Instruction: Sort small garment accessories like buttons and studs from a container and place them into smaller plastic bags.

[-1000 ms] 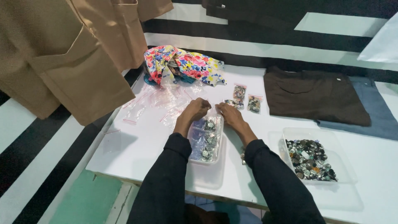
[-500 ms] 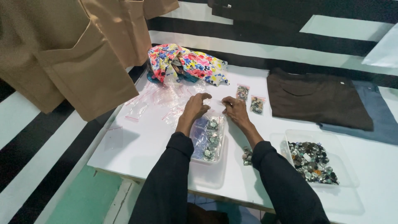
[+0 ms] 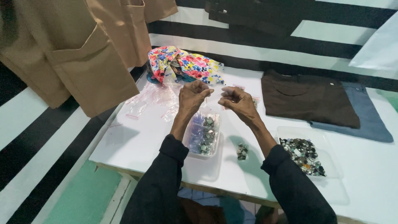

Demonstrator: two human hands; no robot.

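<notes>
My left hand (image 3: pixel 192 96) and my right hand (image 3: pixel 237 103) are raised above the white table (image 3: pixel 137 145), fingertips pinched toward each other. A small clear plastic bag (image 3: pixel 217 93) is stretched between them, faint and hard to make out. Just below the hands sits a clear rectangular box (image 3: pixel 203 135) holding several metallic buttons. A small heap of the same buttons (image 3: pixel 242 151) lies loose on the table, beneath my right forearm. Both arms are in black sleeves.
A clear tray of metallic buttons (image 3: pixel 304 152) lies at the right. Behind it are a folded brown shirt (image 3: pixel 306 97) and a blue garment (image 3: pixel 365 122). Empty clear zip bags (image 3: pixel 151 99) and a floral cloth (image 3: pixel 184 64) lie at the back left. Tan garments (image 3: pixel 70 54) hang at the left.
Both hands have lifted off the table from behind the box and now hold the small bag up between them. A small heap of buttons shows beside the box.
</notes>
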